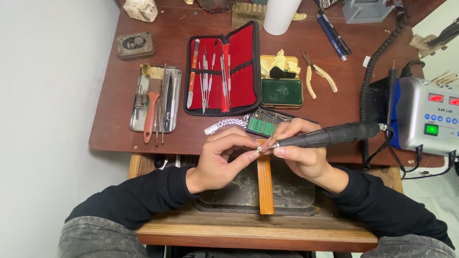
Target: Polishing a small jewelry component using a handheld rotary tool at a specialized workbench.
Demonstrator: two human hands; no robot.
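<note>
- Small silver piece (258, 149) sits at the centre of the frame, pinched between your left thumb and forefinger, right over the top end of the wooden bench pin (265, 184).
- Your left hand (222, 160) comes in from the lower left, wrist bent up, fingers curled closed around the piece, knuckles toward the camera.
- Your right hand (299, 153) comes in from the lower right and is closed around the black rotary handpiece (330, 135), held like a pen, with its tip touching the silver piece.
- The handpiece lies almost level, its body running off to the right, where its cable reaches the grey control box (425, 117) at the right edge.
- Both forearms, in black sleeves, angle inward from the bottom corners so your hands meet over the pin.
- Just above your hands lie a silver chain bracelet (224, 125) and a rack of burs (265, 122).
- Higher up, the red-lined tool case (241, 57) lies open; a metal tray (173, 102) with brushes is at its left, and the yellow-handled pliers (319, 76) are toward the upper right.
</note>
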